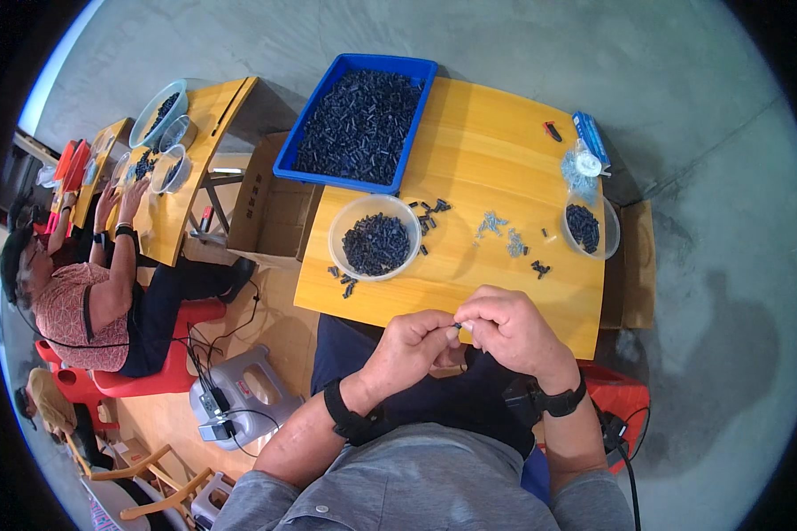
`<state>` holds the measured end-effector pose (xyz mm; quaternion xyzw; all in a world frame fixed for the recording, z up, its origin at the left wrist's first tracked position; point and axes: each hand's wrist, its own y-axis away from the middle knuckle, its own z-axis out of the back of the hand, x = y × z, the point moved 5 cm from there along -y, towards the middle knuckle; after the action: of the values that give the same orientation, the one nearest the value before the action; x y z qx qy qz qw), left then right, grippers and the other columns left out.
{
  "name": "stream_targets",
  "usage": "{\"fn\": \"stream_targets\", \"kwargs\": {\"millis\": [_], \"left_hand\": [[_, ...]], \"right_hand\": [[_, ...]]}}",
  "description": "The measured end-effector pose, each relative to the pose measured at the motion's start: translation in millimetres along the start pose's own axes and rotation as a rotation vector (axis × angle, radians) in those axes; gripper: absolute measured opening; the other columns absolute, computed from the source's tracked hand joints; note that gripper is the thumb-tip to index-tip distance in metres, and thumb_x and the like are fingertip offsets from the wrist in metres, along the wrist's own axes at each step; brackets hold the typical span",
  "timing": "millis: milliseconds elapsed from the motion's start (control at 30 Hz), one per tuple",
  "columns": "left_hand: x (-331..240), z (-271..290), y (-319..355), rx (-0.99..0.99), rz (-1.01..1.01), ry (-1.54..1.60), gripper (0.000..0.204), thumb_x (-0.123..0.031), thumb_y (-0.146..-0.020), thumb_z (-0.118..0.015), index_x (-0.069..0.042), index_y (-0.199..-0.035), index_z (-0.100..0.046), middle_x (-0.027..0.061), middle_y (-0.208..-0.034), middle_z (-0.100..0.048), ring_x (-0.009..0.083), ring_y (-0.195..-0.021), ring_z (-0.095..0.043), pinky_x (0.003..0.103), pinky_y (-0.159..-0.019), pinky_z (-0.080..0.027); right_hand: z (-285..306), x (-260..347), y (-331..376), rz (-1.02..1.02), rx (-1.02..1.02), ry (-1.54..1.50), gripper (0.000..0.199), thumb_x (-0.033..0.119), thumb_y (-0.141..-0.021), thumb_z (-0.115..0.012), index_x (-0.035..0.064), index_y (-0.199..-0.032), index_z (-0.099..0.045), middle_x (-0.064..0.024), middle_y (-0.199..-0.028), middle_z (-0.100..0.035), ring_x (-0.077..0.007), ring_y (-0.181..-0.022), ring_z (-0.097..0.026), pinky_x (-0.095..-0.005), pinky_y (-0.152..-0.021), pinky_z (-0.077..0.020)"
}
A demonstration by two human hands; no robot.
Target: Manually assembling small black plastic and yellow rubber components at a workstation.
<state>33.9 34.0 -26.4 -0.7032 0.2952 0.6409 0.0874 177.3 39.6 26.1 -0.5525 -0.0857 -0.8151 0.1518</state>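
Over my lap, at the near edge of the yellow table (pixel 478 133), my two hands meet. Thumb and fingers of my left hand (pixel 412 347) pinch a tiny dark piece (pixel 458 326). The fingertips of my right hand (pixel 515 334) close on the same spot from the other side. Most of the piece is hidden by the fingers. Beyond my left hand stands a round clear bowl (pixel 333 248) full of short black cylindrical parts, with more of them (pixel 429 217) loose beside it. Small clear or silvery bits (pixel 515 242) and several black parts (pixel 540 269) lie beyond my right hand.
A blue tray (pixel 341 180) heaped with black parts sits at the far left. At the right edge are another clear bowl (pixel 615 234), a plastic bag (pixel 577 177), a blue box (pixel 591 139) and a red-black tool (pixel 553 131). Left, a person (pixel 97 301) works at another table (pixel 205 133).
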Motion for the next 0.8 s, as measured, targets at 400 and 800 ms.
{"fn": "stream_targets", "kwargs": {"millis": [400, 800], "left_hand": [[-2, 3, -5, 0.014, 0.085, 0.047, 0.015, -0.005, -0.091, -0.056, 0.004, -0.102, -0.063, 0.0027, -0.076, -0.062, 0.0068, -0.062, -0.057, 0.022, -0.056, -0.049], [0, 9, -9, 0.009, 0.119, 0.070, 0.016, -0.007, -0.091, -0.054, 0.003, -0.102, -0.062, 0.0021, -0.074, -0.063, 0.0056, -0.060, -0.057, 0.021, -0.055, -0.049]], "right_hand": [[1, -4, -4, -0.098, -0.053, -0.051, 0.008, -0.007, -0.080, -0.056, -0.0024, -0.083, -0.062, -0.0060, -0.073, -0.057, -0.0106, -0.053, -0.055, -0.0240, -0.048, -0.0426], [-2, -3, -9, 0.023, -0.083, 0.029, 0.011, -0.007, -0.078, -0.058, -0.0023, -0.086, -0.063, -0.0092, -0.074, -0.060, -0.0158, -0.061, -0.058, -0.0264, -0.052, -0.0443]]}}
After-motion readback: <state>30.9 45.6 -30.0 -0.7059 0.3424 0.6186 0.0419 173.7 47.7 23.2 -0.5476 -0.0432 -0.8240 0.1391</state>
